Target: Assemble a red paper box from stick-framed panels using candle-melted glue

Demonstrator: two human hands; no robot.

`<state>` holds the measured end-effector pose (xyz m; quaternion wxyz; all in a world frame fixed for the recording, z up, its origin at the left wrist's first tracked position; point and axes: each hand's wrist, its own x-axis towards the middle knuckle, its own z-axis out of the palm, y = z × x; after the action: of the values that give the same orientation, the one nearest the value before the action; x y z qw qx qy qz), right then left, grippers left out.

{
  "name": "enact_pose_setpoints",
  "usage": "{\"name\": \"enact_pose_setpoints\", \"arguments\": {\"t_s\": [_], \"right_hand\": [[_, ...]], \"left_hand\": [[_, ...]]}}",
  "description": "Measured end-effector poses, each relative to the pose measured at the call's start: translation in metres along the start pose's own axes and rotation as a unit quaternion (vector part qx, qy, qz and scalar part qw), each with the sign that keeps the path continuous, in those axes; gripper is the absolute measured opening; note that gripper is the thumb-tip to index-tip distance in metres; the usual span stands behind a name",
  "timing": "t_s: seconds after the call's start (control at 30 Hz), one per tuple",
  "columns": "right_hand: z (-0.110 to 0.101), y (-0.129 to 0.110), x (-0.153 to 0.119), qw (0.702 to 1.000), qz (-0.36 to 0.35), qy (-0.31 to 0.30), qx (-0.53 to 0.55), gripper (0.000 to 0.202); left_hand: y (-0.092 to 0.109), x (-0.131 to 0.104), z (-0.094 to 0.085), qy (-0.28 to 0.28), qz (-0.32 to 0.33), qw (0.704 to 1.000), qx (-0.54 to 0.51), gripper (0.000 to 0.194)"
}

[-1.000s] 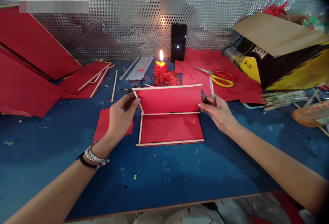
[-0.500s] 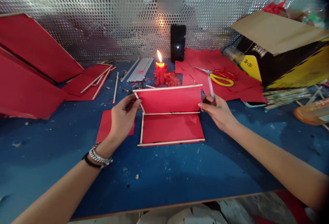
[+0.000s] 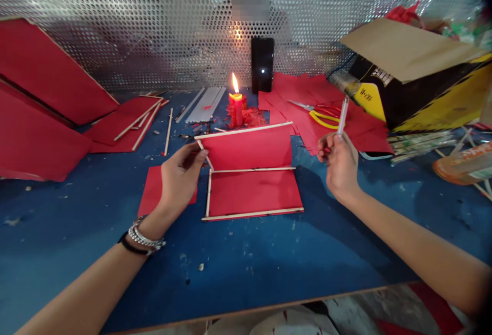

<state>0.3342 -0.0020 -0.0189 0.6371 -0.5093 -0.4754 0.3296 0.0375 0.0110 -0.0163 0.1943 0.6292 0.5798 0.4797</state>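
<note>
My left hand [image 3: 184, 176] pinches the left edge of a red card panel [image 3: 253, 191] framed with thin pale sticks. The panel folds along a middle stick: its near half lies on the table, its far half is tilted up. My right hand [image 3: 340, 166] is away from the panel, to its right, closed around a whitish translucent glue stick [image 3: 343, 116] that points upward. Beyond the panel a red candle [image 3: 237, 109] burns amid melted red wax. A small piece of red card [image 3: 150, 191] lies partly under my left hand.
Scissors [image 3: 319, 113] rest on red sheets [image 3: 369, 132] at the back right, near a black and yellow box [image 3: 426, 99]. A phone [image 3: 262, 63] leans against the perforated metal wall. Large red panels [image 3: 42, 120] stand at left. An orange bottle [image 3: 465, 163] lies at far right.
My right hand has let go of the panel's right edge and moved right and up with the glue stick. The raised half now slants, its right end free. My left hand keeps its hold.
</note>
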Motion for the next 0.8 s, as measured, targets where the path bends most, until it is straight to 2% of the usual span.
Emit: {"name": "enact_pose_setpoints", "arguments": {"t_s": [0.07, 0.1, 0.17, 0.2, 0.23, 0.3, 0.4, 0.6, 0.8], "right_hand": [[0.003, -0.004, -0.011, 0.988, -0.086, -0.074, -0.1, 0.023], [0.005, -0.006, -0.016, 0.97, -0.128, -0.133, -0.156, 0.019], [0.008, -0.008, -0.023, 0.916, -0.203, -0.247, -0.242, 0.007], [0.009, -0.008, -0.025, 0.89, -0.233, -0.283, -0.27, 0.002], [0.011, -0.007, -0.025, 0.872, -0.255, -0.3, -0.291, 0.006], [0.013, -0.003, -0.022, 0.859, -0.268, -0.283, -0.332, 0.015], [0.012, 0.006, -0.015, 0.856, -0.244, -0.243, -0.385, 0.021], [0.007, 0.012, -0.01, 0.86, -0.18, -0.265, -0.397, 0.027], [0.007, 0.011, -0.008, 0.874, -0.148, -0.265, -0.38, 0.022]], "left_hand": [[-0.001, 0.0, 0.0, 0.001, 0.001, 1.0, -0.003, 0.021], [-0.001, -0.001, 0.0, 0.002, 0.001, 1.0, -0.004, 0.021], [-0.002, -0.001, 0.0, 0.006, 0.0, 1.0, -0.005, 0.021], [-0.002, -0.001, 0.0, 0.007, 0.0, 1.0, -0.006, 0.02], [-0.002, -0.001, 0.001, 0.007, 0.0, 1.0, -0.006, 0.02], [-0.002, -0.001, 0.001, 0.007, 0.0, 1.0, -0.009, 0.021], [-0.002, -0.001, 0.001, 0.007, -0.003, 1.0, -0.014, 0.021], [-0.003, -0.002, 0.001, 0.003, 0.004, 1.0, -0.027, 0.021], [-0.002, -0.002, 0.002, 0.005, -0.005, 0.999, -0.035, 0.021]]}}
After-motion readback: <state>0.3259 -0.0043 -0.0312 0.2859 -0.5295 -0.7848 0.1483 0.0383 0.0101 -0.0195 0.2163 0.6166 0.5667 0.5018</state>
